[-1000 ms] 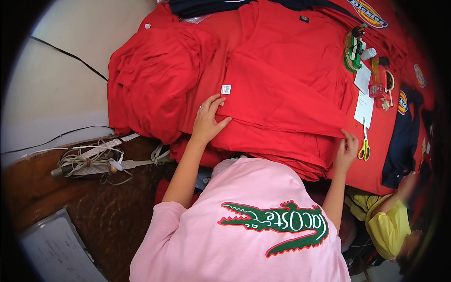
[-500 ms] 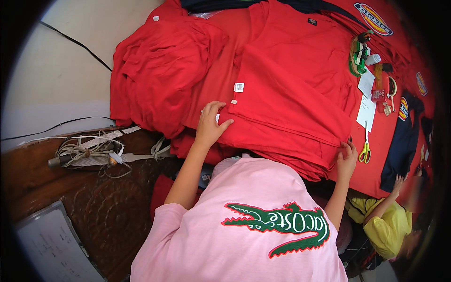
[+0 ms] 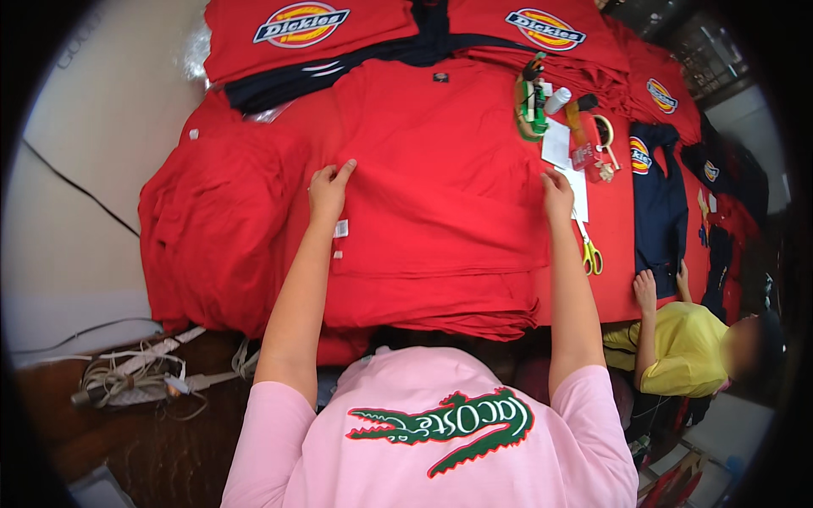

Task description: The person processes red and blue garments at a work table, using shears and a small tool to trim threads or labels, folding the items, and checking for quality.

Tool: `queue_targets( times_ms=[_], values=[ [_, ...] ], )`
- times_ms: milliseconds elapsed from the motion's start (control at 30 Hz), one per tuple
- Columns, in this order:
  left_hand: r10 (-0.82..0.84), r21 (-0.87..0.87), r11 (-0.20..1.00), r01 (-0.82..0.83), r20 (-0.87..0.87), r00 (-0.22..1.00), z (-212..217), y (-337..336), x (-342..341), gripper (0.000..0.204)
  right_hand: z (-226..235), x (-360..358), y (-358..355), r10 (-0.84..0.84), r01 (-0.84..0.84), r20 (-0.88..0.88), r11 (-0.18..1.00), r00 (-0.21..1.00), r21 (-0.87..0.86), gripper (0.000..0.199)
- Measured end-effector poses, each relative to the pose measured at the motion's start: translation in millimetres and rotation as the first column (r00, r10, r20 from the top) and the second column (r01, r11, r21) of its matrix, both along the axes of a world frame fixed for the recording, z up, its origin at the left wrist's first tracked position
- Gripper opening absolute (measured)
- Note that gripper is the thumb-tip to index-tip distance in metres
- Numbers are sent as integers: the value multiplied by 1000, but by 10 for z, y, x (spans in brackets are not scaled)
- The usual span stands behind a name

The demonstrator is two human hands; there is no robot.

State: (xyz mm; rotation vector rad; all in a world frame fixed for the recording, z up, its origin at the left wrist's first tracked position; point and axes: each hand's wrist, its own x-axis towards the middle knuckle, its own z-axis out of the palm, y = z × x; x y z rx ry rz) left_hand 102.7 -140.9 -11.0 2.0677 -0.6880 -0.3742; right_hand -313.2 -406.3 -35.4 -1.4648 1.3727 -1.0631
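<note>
A red T-shirt (image 3: 432, 161) lies spread on a stack of red garments (image 3: 432, 305), its neckline with a dark label away from me. My left hand (image 3: 328, 193) is at the shirt's left edge, with its thumb and curled fingers on the cloth; the fingertips partly hide in the fabric. Across from it, my right hand (image 3: 557, 199) closes its fingers on the right edge. Soft creases run across the cloth between the hands. A white tag (image 3: 341, 229) shows on the left side near the hem.
A heap of red cloth (image 3: 220, 220) lies at left. Right of the shirt are a green tool holder (image 3: 531, 106), white papers (image 3: 556, 142), a tape roll (image 3: 604, 131) and yellow-handled scissors (image 3: 591, 256). A co-worker in yellow (image 3: 682, 347) handles a dark garment (image 3: 660, 203). Coiled cables (image 3: 127, 372) lie lower left.
Both my hands have moved away from me, from near the hem up to the shirt's sides. My view has shifted, showing more of the table's far side.
</note>
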Motion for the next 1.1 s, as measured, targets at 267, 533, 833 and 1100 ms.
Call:
queue_targets(
  times_ms=[267, 533, 833, 1100],
  values=[
    [60, -189, 975, -117, -282, 957, 105, 183, -177, 43, 96, 674, 479, 11, -98, -574, 988, 819, -122, 35],
    [137, -321, 918, -233, -294, 946, 623, 1365, -750, 41, 426, 285, 756, 214, -256, 167, 919, 962, 300, 23],
    [-398, -458, 887, -50, -816, 420, 1225, 3042, -1673, 47, 363, -770, 1348, 248, -291, -331, 952, 911, -90, 45],
    [-216, -229, 856, -464, -973, 81, -71, 3104, -2331, 58, 420, -916, 1944, 547, -669, -448, 723, 707, -173, 15]
  ],
)
